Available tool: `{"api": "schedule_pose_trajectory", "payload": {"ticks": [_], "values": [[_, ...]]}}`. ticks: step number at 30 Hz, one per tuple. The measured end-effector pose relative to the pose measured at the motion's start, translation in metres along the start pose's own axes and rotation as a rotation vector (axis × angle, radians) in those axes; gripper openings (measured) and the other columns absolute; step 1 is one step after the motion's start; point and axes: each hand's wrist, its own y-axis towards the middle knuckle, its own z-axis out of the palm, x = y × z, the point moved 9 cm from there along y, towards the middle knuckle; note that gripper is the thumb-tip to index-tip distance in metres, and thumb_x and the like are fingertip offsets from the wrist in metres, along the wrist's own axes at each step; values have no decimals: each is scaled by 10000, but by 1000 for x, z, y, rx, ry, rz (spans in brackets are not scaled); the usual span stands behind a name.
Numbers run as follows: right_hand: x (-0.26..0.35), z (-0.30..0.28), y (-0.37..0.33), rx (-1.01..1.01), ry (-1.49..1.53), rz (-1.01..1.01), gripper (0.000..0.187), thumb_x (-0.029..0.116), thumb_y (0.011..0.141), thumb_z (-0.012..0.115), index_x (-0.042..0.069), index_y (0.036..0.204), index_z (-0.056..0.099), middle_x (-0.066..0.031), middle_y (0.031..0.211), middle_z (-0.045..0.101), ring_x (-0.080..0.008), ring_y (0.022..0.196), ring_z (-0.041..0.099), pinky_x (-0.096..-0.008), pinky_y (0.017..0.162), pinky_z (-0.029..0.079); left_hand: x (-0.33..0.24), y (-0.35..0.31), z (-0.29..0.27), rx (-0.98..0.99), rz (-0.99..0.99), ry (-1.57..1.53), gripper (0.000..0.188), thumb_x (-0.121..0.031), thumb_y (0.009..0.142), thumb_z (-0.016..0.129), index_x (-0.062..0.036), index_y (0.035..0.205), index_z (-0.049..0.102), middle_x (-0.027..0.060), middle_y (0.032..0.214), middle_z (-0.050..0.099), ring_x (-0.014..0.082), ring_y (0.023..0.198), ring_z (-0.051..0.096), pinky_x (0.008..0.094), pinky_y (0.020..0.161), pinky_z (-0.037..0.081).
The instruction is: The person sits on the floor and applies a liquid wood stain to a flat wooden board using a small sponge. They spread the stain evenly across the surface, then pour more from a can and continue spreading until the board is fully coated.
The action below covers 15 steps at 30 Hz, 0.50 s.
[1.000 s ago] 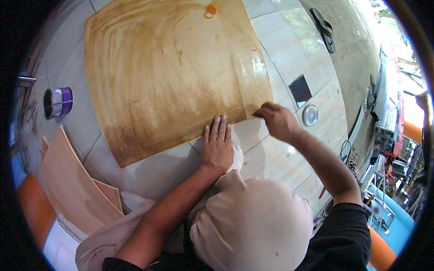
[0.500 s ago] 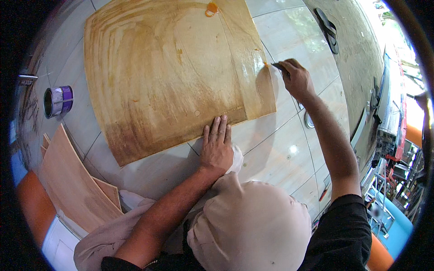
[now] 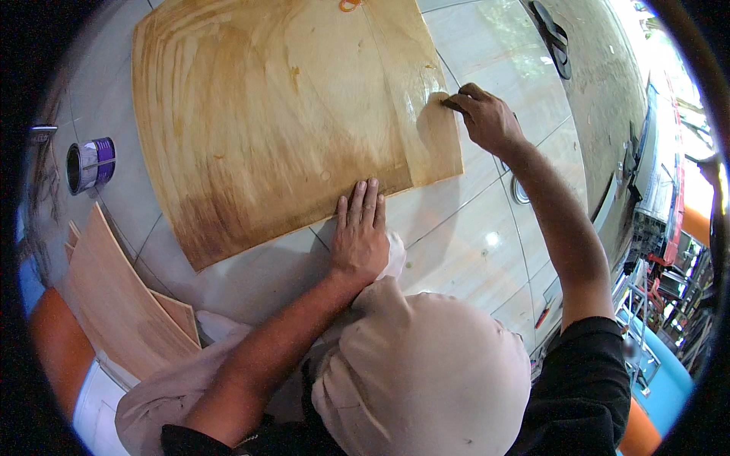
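Observation:
A wooden board (image 3: 266, 121) with brown, streaky, partly glossy coating lies flat on the tiled floor. My left hand (image 3: 360, 237) rests with fingers stretched out over its near edge. At the board's right edge, my right hand (image 3: 487, 121) grips a dark, thin scraper (image 3: 450, 102), its tip touching the board or just above it; I cannot tell which. Most of the scraper is hidden by the fingers. Wet shine and a hand shadow show beside the tip. An orange smear (image 3: 350, 4) sits at the board's far side.
A purple-labelled can (image 3: 97, 163) lies at the left. Nearer stand loose plywood pieces (image 3: 125, 296). On the right are a round lid-like disc (image 3: 519, 190), a red-handled tool (image 3: 542, 315) and a black sandal (image 3: 553, 42). Metal clutter fills the far right.
My right hand has brought the scraper slightly left, from beside the board's right edge onto it. My left hand stays at the near edge. The whole view has shifted slightly.

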Motion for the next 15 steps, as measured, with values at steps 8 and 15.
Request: {"api": "schedule_pose_trajectory", "payload": {"ticks": [8, 15], "values": [[5, 12, -48, -18, 14, -9, 326, -23, 886, 611, 82, 1174, 723, -118, 1131, 672, -338, 991, 706, -427, 858, 611, 0, 0, 0, 9, 1, -12, 594, -231, 990, 489, 48, 1514, 473, 192, 1703, 265, 345, 1586, 228, 567, 1278, 158], [15, 19, -89, -12, 26, -17, 381, -21, 851, 651, 102, 1208, 707, -107, 1152, 656, -327, 1021, 686, -423, 862, 601, 0, 1, 3, 38, -5, 23, 596, -215, 995, 471, 44, 1531, 452, 192, 1708, 249, 341, 1593, 203, 564, 1284, 138]]}}
